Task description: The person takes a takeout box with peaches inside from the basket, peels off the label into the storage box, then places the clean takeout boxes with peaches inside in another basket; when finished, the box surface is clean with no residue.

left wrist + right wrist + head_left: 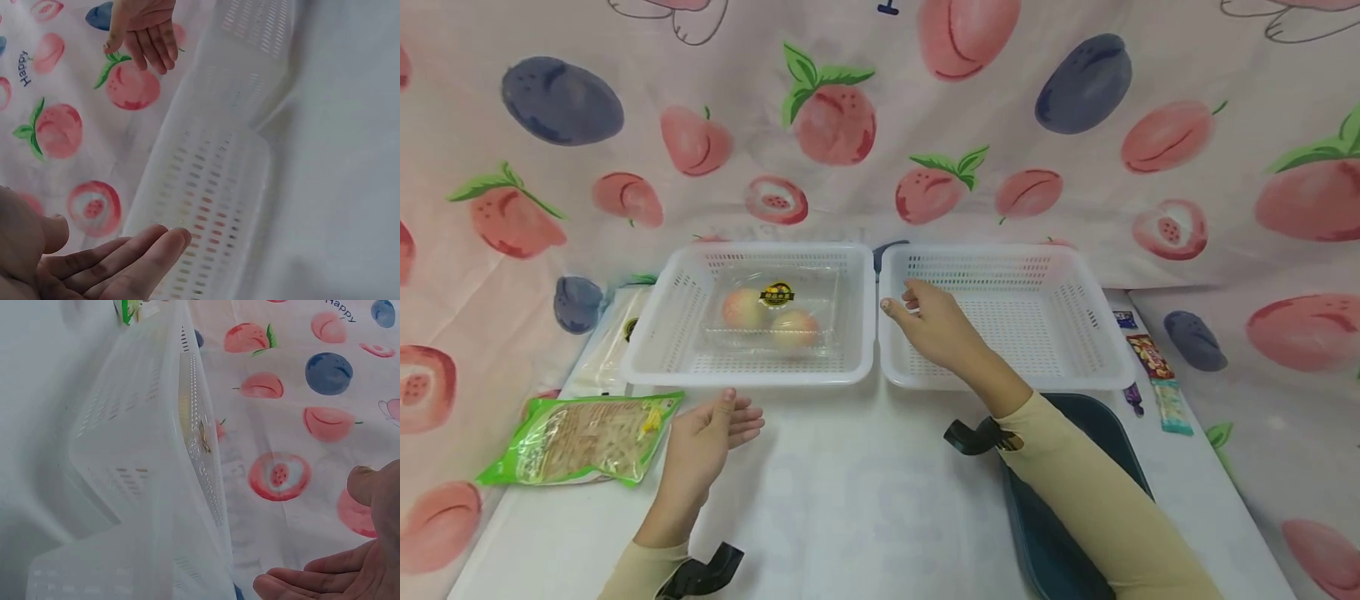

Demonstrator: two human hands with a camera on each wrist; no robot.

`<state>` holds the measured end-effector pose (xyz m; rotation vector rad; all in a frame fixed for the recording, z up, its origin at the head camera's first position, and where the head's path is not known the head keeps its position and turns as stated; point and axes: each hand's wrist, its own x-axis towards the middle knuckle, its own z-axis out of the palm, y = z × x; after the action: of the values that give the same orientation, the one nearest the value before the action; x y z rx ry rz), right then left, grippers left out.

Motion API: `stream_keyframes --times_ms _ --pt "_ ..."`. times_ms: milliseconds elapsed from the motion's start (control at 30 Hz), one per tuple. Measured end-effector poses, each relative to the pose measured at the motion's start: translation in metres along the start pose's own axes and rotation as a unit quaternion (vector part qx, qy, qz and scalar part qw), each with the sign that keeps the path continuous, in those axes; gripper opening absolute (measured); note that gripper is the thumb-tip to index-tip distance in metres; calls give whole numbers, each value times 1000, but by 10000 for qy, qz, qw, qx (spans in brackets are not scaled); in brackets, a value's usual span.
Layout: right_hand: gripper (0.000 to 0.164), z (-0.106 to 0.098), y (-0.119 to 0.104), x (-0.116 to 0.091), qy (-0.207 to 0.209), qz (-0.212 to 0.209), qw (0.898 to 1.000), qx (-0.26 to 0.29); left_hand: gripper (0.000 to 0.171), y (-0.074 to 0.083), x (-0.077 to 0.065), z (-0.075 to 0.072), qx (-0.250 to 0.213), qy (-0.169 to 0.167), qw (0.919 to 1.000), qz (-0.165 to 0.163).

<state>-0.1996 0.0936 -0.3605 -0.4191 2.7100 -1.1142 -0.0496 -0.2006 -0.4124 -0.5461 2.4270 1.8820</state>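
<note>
My left hand (700, 442) hangs just in front of the left white basket (748, 379), its fingers extended and holding nothing. Inside that basket lies a clear plastic box (820, 292) with a black and gold label and two yellow-red round fruits (793, 329). Over the left part of the right white basket (1000, 382) is my right hand (936, 325), fingers loosely bent with nothing in them. The left wrist view shows the left fingers (137, 262) near a basket's perforated side. In the right wrist view, the right hand (356, 569) is apart from the baskets.
A green-edged food bag (580, 437) lies at the left, with a pale package (602, 346) behind it. Under my right forearm is a dark tray (1097, 417). Small snack packets (1150, 358) lie at the right edge. A fruit-print cloth (865, 200) hangs behind.
</note>
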Motion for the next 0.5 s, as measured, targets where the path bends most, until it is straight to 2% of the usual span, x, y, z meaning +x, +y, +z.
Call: stream_keyframes --times_ms 233,500 --pt "67 10 -11 9 -22 23 10000 65 55 -12 13 -1 -211 -167 9987 -436" --pt "55 29 -20 23 -90 127 9996 216 57 -19 24 -2 -445 -190 9972 -577"
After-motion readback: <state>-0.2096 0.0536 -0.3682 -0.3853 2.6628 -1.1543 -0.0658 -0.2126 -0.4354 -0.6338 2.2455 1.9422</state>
